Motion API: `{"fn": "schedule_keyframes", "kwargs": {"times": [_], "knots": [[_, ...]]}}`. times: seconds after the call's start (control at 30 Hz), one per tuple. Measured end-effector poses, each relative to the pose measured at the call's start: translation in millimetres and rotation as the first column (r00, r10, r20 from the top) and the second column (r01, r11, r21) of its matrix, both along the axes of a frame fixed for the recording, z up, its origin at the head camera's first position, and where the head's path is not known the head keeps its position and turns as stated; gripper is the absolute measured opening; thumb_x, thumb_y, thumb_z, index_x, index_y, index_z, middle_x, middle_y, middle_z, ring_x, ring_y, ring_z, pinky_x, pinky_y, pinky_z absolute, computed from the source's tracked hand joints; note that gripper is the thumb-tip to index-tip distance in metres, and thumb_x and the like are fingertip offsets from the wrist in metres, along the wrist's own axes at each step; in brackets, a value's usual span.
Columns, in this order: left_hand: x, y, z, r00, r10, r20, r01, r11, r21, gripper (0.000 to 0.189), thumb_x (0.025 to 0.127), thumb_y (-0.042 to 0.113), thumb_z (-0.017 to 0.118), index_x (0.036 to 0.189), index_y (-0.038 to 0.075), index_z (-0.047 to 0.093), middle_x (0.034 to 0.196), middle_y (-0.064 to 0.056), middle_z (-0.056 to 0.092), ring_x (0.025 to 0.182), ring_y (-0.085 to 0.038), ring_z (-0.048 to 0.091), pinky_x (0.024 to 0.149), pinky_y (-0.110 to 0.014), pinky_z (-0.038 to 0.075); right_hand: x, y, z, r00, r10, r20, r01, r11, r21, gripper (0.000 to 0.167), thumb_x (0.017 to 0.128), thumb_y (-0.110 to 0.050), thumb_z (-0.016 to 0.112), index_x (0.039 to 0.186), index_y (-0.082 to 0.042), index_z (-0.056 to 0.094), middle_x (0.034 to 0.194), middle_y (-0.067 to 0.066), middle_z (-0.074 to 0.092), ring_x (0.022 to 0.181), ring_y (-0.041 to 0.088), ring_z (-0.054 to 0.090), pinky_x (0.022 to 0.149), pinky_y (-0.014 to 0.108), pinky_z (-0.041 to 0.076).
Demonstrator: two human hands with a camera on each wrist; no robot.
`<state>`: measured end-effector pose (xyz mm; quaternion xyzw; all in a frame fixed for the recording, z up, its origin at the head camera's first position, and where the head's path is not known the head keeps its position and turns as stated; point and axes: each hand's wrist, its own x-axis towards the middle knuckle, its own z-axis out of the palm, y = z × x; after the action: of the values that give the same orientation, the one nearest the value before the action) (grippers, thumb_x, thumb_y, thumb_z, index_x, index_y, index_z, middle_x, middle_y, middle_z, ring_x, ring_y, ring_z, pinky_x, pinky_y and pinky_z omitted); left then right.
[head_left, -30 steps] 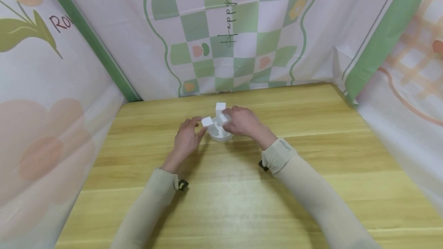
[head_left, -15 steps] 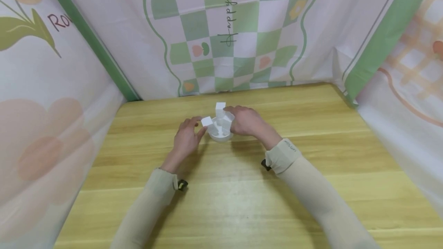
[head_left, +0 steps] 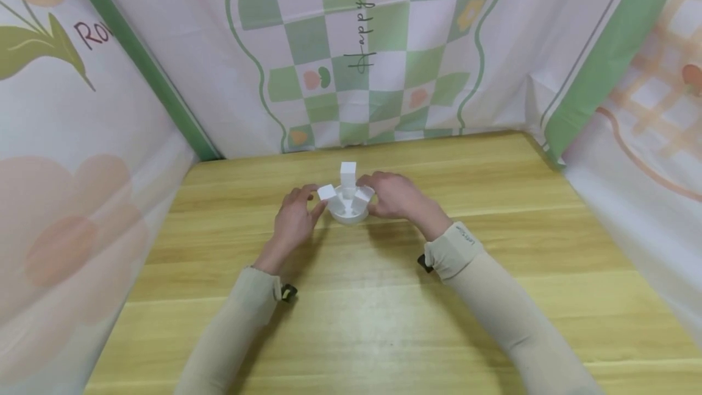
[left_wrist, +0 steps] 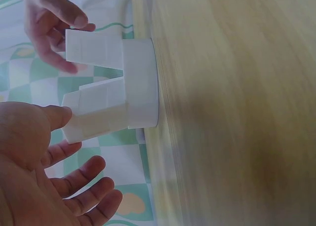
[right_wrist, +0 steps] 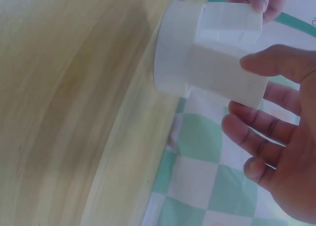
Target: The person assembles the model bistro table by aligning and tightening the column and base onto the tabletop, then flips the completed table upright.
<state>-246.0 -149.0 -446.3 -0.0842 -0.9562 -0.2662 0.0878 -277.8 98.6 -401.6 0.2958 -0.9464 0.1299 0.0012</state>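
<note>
A white round base point(head_left: 350, 220) stands on the table, with three square-ended white blocks rising out of it. The left block point(head_left: 326, 192) leans outward; my left hand point(head_left: 294, 218) pinches its end between thumb and index finger, the other fingers spread in the left wrist view. On the opposite side, my right hand point(head_left: 396, 195) holds the right block point(right_wrist: 227, 75), thumb on one face and index finger behind it. This block also slants outward. Between the two, the rear block point(head_left: 348, 174) stands upright, touched by neither hand.
The wooden table point(head_left: 362, 316) runs up to a printed cloth point(head_left: 351, 102) hanging at the back. More patterned cloth hangs along the left point(head_left: 88, 212) and right sides. A small black strap piece point(head_left: 289, 292) shows at the left cuff.
My right hand has shifted right, away from the base's middle, and the right block now leans outward instead of sitting close in. The left hand stays where it was on the left block.
</note>
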Motion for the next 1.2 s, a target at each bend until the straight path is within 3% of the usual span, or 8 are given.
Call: {"fn": "schedule_keyframes", "kwargs": {"times": [0.63, 0.83, 0.97, 1.2], "knots": [[-0.4, 0.2, 0.9, 1.000, -0.013, -0.009, 0.012, 1.000, -0.016, 0.046, 0.100, 0.044, 0.057, 0.137, 0.017, 0.053, 0.118, -0.015, 0.064, 0.102, -0.031, 0.060, 0.074, -0.042, 0.057, -1.6, 2.3, -3.1, 0.998, -0.005, -0.067, 0.004, 1.000, -0.015, 0.051, 0.081, -0.029, 0.079, 0.127, -0.012, 0.067, 0.113, 0.010, 0.073, 0.096, 0.026, 0.069, 0.083, 0.046, 0.058], [-2.9, -1.5, 1.3, 0.999, -0.028, 0.046, 0.028, 1.000, 0.013, 0.050, 0.099, 0.043, 0.059, 0.140, 0.016, 0.051, 0.121, -0.014, 0.063, 0.107, -0.032, 0.059, 0.084, -0.045, 0.056, -7.2, 7.0, -12.8, 0.998, -0.040, 0.046, 0.044, 0.994, -0.096, 0.061, 0.080, -0.030, 0.076, 0.135, -0.012, 0.059, 0.111, 0.009, 0.072, 0.097, 0.025, 0.068, 0.083, 0.042, 0.056], [-7.3, -5.5, -0.8, 0.991, -0.060, 0.119, 0.055, 0.997, 0.045, 0.061, 0.094, 0.046, 0.065, 0.144, 0.014, 0.048, 0.125, -0.013, 0.060, 0.113, -0.032, 0.056, 0.093, -0.048, 0.052, -14.2, 11.1, -22.6, 0.991, -0.071, 0.115, 0.080, 0.994, -0.077, 0.070, 0.080, -0.036, 0.077, 0.141, -0.011, 0.053, 0.110, 0.010, 0.072, 0.098, 0.026, 0.067, 0.084, 0.043, 0.056], [-21.5, -14.7, -7.2, 0.972, -0.150, 0.180, 0.160, 0.986, -0.041, 0.070, 0.086, 0.046, 0.076, 0.139, 0.006, 0.055, 0.128, -0.014, 0.062, 0.121, -0.035, 0.055, 0.107, -0.051, 0.046, -23.8, 12.3, -34.0, 0.975, -0.124, 0.186, 0.128, 0.992, -0.010, 0.073, 0.079, -0.039, 0.080, 0.141, -0.012, 0.054, 0.114, 0.010, 0.071, 0.102, 0.027, 0.067, 0.086, 0.043, 0.055]]}}
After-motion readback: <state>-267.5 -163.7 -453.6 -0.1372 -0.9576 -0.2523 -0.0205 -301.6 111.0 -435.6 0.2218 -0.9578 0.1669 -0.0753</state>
